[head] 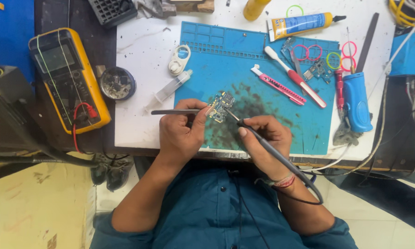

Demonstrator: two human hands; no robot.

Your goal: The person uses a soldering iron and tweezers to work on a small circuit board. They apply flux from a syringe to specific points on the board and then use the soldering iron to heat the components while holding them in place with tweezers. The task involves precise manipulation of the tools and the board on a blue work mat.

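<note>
one multimeter (71, 78), one syringe (170, 89), two glue tubes (299, 24)

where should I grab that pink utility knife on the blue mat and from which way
Take the pink utility knife across the middle of its long flat handle, coming straight down from above. It lies flat and slanted on the blue mat, with the red-and-white tool close alongside on its far side, so a narrow pinch from above, pads on its long edges, looks like the safest grip.

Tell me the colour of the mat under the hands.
The mat is teal blue with dark smudges, seen best in the head view.
</note>
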